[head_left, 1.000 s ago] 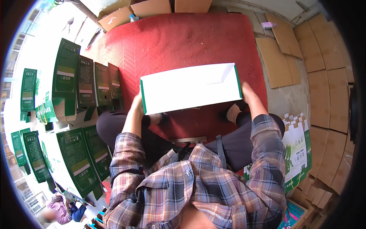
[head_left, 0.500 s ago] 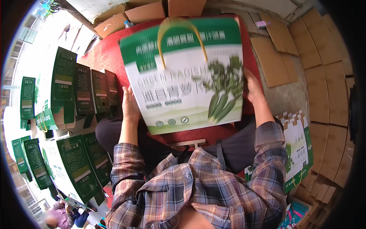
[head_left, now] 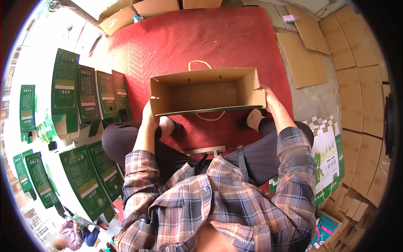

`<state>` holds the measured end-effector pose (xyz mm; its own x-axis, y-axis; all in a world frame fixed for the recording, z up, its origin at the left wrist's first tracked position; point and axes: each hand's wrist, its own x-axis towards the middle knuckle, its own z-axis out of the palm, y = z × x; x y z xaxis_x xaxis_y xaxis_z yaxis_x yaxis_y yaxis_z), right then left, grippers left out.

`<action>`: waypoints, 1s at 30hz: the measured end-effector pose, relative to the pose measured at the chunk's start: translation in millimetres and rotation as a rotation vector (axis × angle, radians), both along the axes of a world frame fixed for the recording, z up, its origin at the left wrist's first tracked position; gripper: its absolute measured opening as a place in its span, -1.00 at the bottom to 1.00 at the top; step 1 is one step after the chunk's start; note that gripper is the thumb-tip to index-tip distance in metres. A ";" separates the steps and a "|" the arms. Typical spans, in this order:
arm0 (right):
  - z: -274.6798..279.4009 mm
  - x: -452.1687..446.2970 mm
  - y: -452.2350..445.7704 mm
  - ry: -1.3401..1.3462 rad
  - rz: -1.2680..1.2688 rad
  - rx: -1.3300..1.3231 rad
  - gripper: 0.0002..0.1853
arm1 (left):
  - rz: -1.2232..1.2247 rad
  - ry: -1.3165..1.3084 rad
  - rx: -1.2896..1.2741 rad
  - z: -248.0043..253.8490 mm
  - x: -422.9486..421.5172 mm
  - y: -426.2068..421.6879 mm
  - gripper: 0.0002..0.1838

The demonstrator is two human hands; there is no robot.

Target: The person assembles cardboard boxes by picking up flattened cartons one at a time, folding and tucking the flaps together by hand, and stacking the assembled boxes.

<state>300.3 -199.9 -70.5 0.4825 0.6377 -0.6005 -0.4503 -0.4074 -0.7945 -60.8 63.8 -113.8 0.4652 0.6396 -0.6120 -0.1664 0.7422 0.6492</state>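
A cardboard gift box [head_left: 201, 97] is held over the red mat between my legs, its open top facing me and its plain brown inside showing. One yellow cord handle [head_left: 200, 62] sticks out at its far side, and another hangs at the near side. My left hand [head_left: 150, 115] grips the left end of the box. On the right end, my right hand [head_left: 271, 101] is closed around the edge, with some fingers hidden. The printed outer faces are mostly out of sight.
Several green printed boxes [head_left: 86, 182] stand at my left. Flattened white-and-green cartons [head_left: 325, 157] lean at my right. Brown cartons [head_left: 357, 101] are stacked along the right side, with flat cardboard [head_left: 300, 59] on the floor. Another person [head_left: 71, 235] is at the lower left.
The box has been lowered and tipped, so its open top faces me instead of its printed radish face. Both hands stay on its ends.
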 end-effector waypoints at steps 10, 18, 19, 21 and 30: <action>55.2 -11.3 -4.8 -0.136 0.000 -0.152 -0.33 | -0.273 0.392 0.346 100.9 26.9 -23.3 -0.26; 40.8 -20.4 1.5 -0.469 0.220 -0.101 -0.13 | -0.511 0.262 0.607 105.8 23.0 -29.9 -0.03; 45.3 -22.9 3.6 -0.487 0.274 -0.073 -0.12 | -0.578 0.302 0.672 103.1 20.9 -26.5 0.05; 58.0 -27.2 7.0 -0.506 0.326 -0.049 -0.11 | -0.613 0.399 0.778 105.7 18.5 -25.8 0.09; 46.0 -19.9 25.0 -0.572 0.526 -0.194 -0.14 | -0.791 0.488 0.904 89.2 13.8 -19.8 0.28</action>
